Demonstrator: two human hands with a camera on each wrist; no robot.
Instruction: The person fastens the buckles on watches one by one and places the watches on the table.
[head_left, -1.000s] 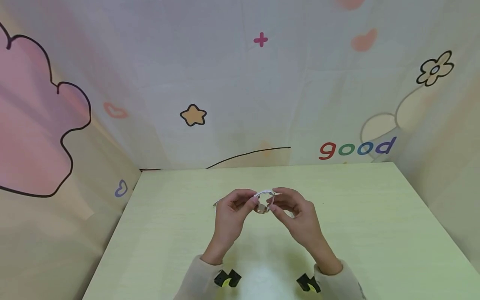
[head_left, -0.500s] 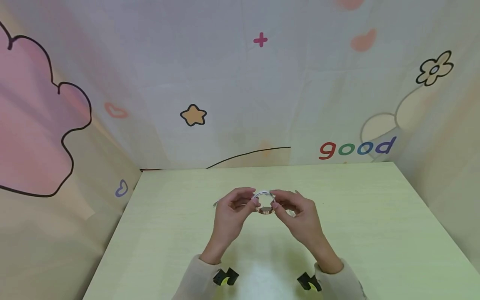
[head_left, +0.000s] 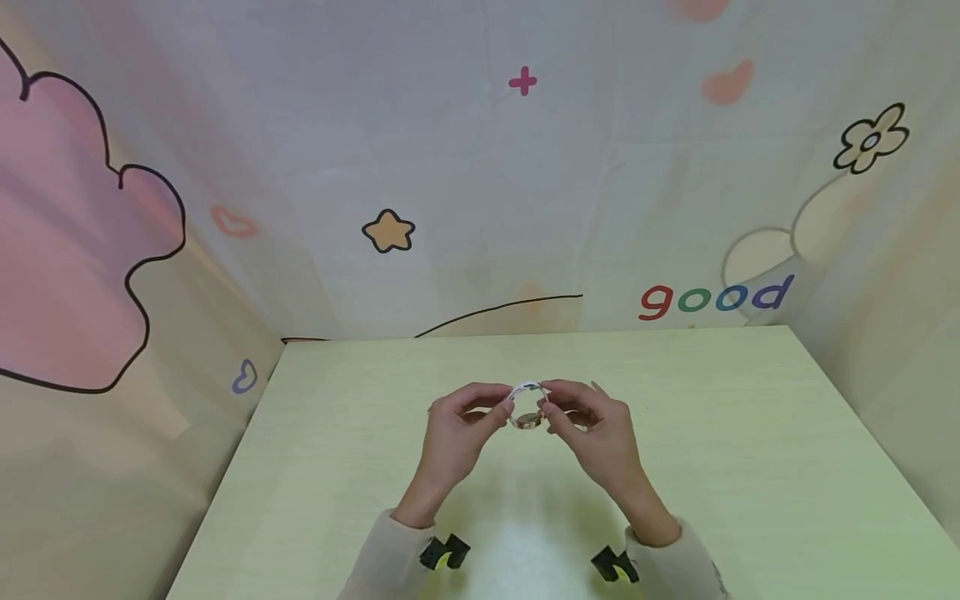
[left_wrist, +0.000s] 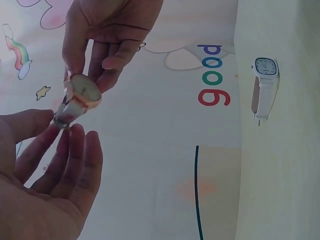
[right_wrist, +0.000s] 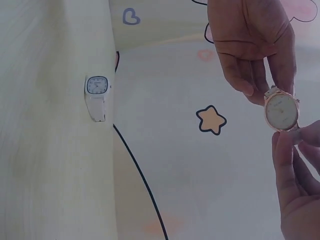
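A wristwatch [head_left: 528,422] with a round pale dial, rose-gold case and white strap is held up between both hands, its strap forming a ring. My left hand [head_left: 453,429] pinches its left side between thumb and fingers. My right hand [head_left: 604,435] pinches the opposite side. In the left wrist view the dial [left_wrist: 86,88] is tilted and slightly blurred; the right wrist view shows the dial [right_wrist: 281,111] nearly face on. Whether the clasp is fastened I cannot tell.
On the pale table [head_left: 337,467] lie two more white-strapped watches with squarish dark-rimmed dials: one watch [left_wrist: 265,82] towards the right, another watch [right_wrist: 97,97] towards the left. Mostly the hands hide them in the head view. A printed curtain [head_left: 465,150] stands behind the table.
The ringed watch has turned a little between the fingers, and its dial shifted slightly. My left hand has moved slightly left; the right hand has stayed almost in place.
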